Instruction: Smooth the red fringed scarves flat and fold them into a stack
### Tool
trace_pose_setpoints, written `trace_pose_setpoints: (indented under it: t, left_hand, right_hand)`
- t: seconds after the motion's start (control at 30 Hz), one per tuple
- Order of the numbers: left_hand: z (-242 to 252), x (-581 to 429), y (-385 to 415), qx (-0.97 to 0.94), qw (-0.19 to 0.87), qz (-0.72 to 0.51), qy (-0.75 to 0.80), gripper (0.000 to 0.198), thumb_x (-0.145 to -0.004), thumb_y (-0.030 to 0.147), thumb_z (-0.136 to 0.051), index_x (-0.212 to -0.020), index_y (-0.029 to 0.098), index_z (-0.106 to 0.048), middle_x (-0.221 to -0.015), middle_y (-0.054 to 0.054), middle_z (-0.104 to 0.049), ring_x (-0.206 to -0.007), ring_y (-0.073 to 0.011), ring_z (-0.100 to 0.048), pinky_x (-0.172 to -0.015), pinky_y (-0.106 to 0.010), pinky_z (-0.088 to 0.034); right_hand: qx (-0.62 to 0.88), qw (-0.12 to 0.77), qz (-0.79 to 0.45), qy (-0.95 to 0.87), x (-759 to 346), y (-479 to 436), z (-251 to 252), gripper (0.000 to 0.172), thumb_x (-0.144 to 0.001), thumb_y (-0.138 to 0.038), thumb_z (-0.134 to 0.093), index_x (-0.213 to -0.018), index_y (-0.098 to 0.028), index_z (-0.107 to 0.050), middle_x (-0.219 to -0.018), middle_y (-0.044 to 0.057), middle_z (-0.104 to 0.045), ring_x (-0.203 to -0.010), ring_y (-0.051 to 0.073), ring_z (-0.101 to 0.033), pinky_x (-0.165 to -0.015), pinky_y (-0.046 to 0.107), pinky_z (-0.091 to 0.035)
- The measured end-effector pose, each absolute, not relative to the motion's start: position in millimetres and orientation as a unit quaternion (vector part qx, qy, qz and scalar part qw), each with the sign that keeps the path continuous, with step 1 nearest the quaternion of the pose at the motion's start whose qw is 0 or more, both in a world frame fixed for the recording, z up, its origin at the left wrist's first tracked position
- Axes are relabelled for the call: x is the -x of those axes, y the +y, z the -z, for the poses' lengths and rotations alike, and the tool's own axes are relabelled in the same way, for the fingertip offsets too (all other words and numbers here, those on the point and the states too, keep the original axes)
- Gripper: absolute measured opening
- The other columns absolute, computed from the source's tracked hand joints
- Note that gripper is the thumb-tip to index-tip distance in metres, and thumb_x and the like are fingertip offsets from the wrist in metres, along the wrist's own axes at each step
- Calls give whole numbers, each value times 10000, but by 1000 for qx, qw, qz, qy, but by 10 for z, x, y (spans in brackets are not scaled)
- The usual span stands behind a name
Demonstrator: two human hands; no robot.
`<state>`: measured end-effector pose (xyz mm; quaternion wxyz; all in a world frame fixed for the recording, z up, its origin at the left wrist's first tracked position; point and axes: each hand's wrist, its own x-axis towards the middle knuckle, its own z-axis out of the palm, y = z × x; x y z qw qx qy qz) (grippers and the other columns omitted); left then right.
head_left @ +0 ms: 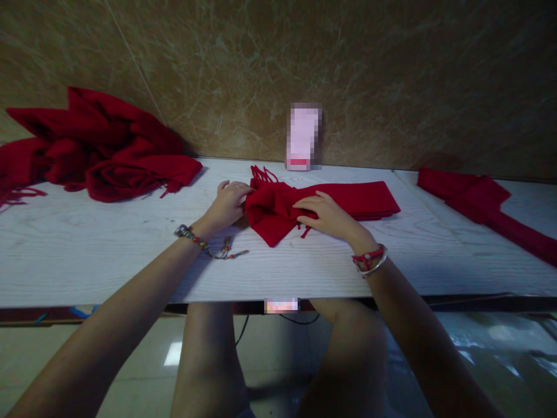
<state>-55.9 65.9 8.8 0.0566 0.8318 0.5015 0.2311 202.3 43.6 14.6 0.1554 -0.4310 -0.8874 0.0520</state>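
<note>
A red scarf (361,200) with fringed ends lies folded in a long strip on the white table, its left part bunched into a loose fold with a corner pointing toward me. At the left edge of this fold, my left hand (230,204) is closed on the cloth, with its fingertips partly hidden behind it. My right hand (325,216) rests on the middle of the scarf, its visible fingers stretched out and apart over the fabric. Some fringe shows beyond the fold and a little more below my right fingers.
A heap of red scarves (126,139) lies at the left against the marbled wall (369,75). Another red scarf (483,200) trails off to the right. A blurred pink-white rectangular object (303,136) leans on the wall behind the white wood-grain table (108,249).
</note>
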Motion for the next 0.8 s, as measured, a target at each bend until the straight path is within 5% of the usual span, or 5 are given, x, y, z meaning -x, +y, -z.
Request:
trace_pose_setpoints:
  t: [0.17, 0.3, 0.5, 0.67, 0.8]
  left_hand:
    - [-227, 691, 601, -797, 75, -393, 452, 187, -816, 305, -431, -874, 200, -574, -1107, -65, -636, -1190, -252, -501, -1055, -458, -305]
    - [-226, 682, 573, -767, 162, -444, 434, 116, -830, 289, -423, -837, 199, -497, -768, -7, -601, -763, -162, -601, -738, -305, -490]
    - [-386, 804, 539, -710, 161, -545, 416, 265, -682, 281, -710, -880, 177, -568, -679, 43, -568, -569, -65, -504, -500, -163, -386]
    - [-512, 1143, 628, -656, 168, -656, 332, 619, -525, 371, -878, -1047, 224, -581, -764, 36, -626, -676, -84, -582, -598, -183, -488]
    - [-434, 1236, 651, -730, 225, -528, 370, 843, -571, 481, -828, -1289, 257, -447, -1130, -70, -652, -1027, -204, -613, -814, -339, -538]
  right_hand:
    - [429, 168, -51, -886, -2034, 454, -168, 221, -844, -243, -609, -1034, -153, -676, -1074, 87, -708, -1027, 211, -616, -1058, 451, -354]
    - [421, 167, -45, -891, -2043, 454, -188, 139, -843, -235, -613, -939, -166, -685, -1003, 70, -720, -957, 210, -625, -1011, 440, -405]
    - [432, 160, -58, -886, -2053, 453, -194, 210, -836, -220, -611, -1005, -123, -689, -1044, 102, -715, -991, 218, -622, -1041, 440, -384]
    - [436, 180, -66, -879, -2084, 472, -155, 301, -840, -221, -591, -1133, -200, -658, -1164, 55, -687, -1090, 217, -600, -1073, 478, -350]
    - [432, 170, -58, -884, -2089, 473, -151, 291, -840, -236, -599, -1121, -208, -669, -1156, 48, -693, -1084, 219, -608, -1075, 484, -348]
